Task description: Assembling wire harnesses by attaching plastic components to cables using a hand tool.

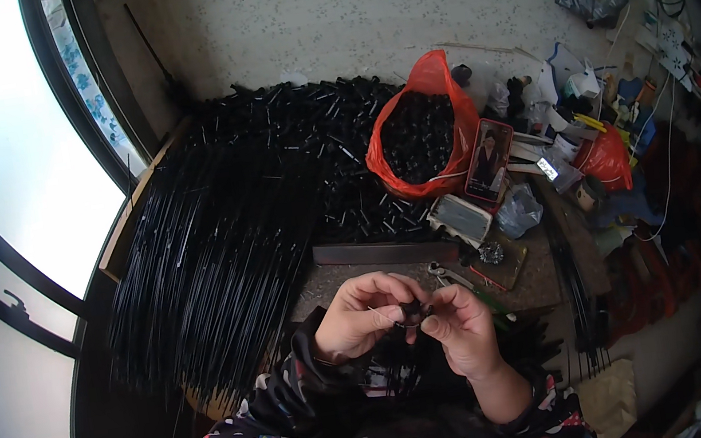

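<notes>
Both hands meet in front of my body, over the near edge of the table. My left hand is closed, thumb and fingers pinching a small black part. A thin pale strand or stick also shows at its fingertips. From the other side my right hand pinches the same part between thumb and fingers. The fingers cover much of the part, so its exact kind is unclear. Just beyond the hands lie pliers with their jaws toward the back. More black pieces sit below my hands, near my lap.
Long thin black rods fill the left side. Behind lies a heap of short black tubular pieces. A red plastic bag holds small black parts. Beside it are a phone, a pale tray and a clear bag.
</notes>
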`<move>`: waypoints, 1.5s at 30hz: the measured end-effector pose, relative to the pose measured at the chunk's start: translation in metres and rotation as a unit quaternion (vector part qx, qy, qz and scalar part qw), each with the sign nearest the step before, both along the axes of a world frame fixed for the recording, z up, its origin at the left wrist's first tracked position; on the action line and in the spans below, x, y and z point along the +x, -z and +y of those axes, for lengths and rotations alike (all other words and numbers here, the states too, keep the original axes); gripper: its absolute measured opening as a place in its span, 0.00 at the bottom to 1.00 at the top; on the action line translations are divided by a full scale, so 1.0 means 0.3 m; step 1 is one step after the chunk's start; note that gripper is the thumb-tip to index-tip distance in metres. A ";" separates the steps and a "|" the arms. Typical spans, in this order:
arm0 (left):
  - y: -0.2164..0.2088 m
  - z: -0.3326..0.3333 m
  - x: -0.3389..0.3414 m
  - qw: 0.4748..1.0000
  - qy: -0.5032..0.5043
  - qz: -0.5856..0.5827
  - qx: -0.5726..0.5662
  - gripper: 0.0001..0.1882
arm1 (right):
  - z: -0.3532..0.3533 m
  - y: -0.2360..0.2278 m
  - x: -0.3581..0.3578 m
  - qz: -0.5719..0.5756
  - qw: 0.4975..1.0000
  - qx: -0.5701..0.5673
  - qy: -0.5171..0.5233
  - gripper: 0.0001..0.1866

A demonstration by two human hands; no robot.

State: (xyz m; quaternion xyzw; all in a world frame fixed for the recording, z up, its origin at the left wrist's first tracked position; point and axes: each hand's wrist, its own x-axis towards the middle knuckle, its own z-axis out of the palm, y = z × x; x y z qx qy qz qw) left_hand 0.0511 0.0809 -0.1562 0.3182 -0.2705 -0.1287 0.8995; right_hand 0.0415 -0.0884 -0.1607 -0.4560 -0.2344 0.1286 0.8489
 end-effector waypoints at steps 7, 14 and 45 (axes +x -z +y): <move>-0.006 0.008 0.026 0.999 0.010 0.014 0.029 0.06 | -0.022 0.017 0.007 0.029 0.999 -0.006 0.012 0.14; 0.007 0.004 0.054 0.981 0.010 -0.170 0.098 0.07 | -0.064 -0.044 0.041 0.019 0.990 -0.047 -0.130 0.18; -0.053 -0.111 -0.061 0.811 -0.383 -0.232 0.376 0.10 | -0.064 0.045 0.097 0.036 0.999 -0.008 -0.005 0.12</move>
